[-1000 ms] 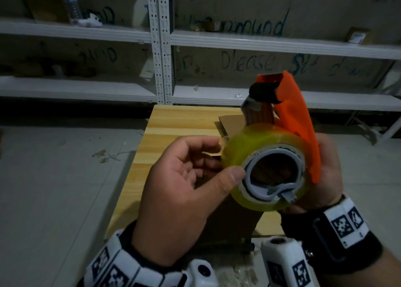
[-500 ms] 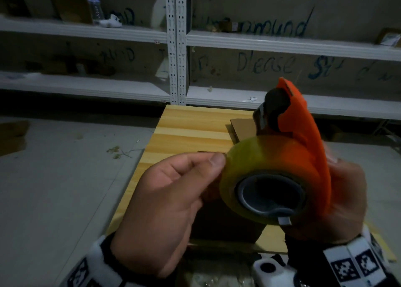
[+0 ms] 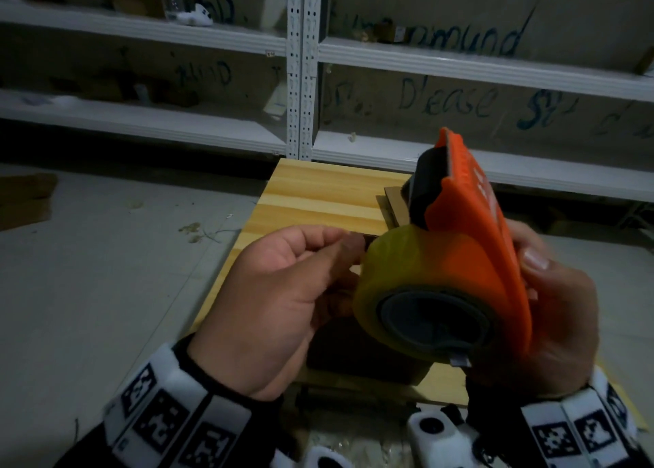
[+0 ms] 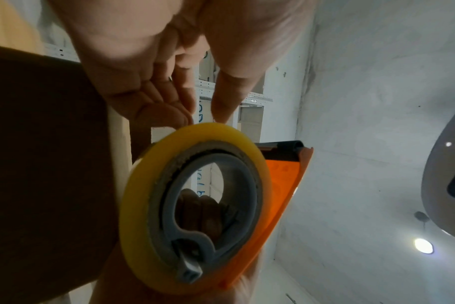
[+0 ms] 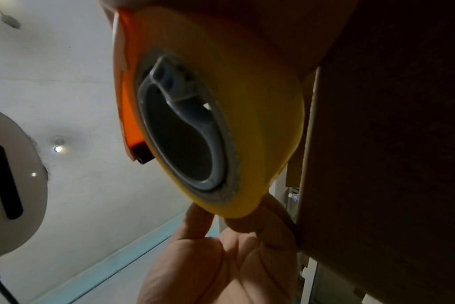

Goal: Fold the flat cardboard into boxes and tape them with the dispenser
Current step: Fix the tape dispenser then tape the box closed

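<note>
At left centre of the head view, my left hand had its thumb and fingers pinched together at the rim of the yellow tape roll. The orange dispenser sat right of centre above the wooden surface, my right hand wrapped around it. A brown cardboard box stood below the roll.

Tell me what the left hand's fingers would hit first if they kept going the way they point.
The yellow tape roll on the orange dispenser; the left hand already has its fingers at the roll's rim.
</note>
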Demonstrator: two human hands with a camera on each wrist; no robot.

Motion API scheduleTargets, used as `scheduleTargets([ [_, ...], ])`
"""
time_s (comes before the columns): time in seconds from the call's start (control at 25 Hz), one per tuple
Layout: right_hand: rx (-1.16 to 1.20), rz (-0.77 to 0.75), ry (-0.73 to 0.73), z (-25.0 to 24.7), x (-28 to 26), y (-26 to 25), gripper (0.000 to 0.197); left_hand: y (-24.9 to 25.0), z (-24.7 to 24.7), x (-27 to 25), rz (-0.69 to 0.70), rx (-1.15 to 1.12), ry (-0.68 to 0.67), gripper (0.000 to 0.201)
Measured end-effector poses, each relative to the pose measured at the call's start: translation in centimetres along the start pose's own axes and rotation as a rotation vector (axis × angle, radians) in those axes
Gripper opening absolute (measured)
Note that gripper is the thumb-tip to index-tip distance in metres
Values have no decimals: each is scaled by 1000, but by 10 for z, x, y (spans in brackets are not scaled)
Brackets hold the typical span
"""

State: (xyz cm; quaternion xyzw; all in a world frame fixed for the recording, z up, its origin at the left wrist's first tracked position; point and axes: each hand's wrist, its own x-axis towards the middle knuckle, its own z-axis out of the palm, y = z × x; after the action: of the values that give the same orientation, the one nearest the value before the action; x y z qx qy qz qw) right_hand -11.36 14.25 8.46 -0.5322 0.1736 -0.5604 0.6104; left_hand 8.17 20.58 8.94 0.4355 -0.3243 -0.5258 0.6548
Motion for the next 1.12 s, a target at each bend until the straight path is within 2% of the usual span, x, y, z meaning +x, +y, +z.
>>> scheduleTargets([
  [0.12,-3,22,-27,3,0,1,64,0,-4,3,-33,3,-3,48],
  [0.24,7,17,-22,6,0,0,69,2,-7,3,-61,-4,-82,44],
  [0.4,9,78,89,3,1,-7,78,11,-8,-2,-38,-39,-151,32],
  [0.56,11,65,102,-2,1,-1,54,13,-12,-3,-58,11,-207,26],
  [0.64,-10,57,71,-1,1,2,57,14,-10,-6,9,171,-167,23],
  [0.76,-7,52,35,1,1,2,60,16,-6,-14,179,472,-119,29],
  [0.92,0,58,59,2,1,3,52,14,-1,-15,226,478,-109,8],
  [1.12,-53,33,157,-1,0,9,40,1,9,-21,496,679,43,14],
])
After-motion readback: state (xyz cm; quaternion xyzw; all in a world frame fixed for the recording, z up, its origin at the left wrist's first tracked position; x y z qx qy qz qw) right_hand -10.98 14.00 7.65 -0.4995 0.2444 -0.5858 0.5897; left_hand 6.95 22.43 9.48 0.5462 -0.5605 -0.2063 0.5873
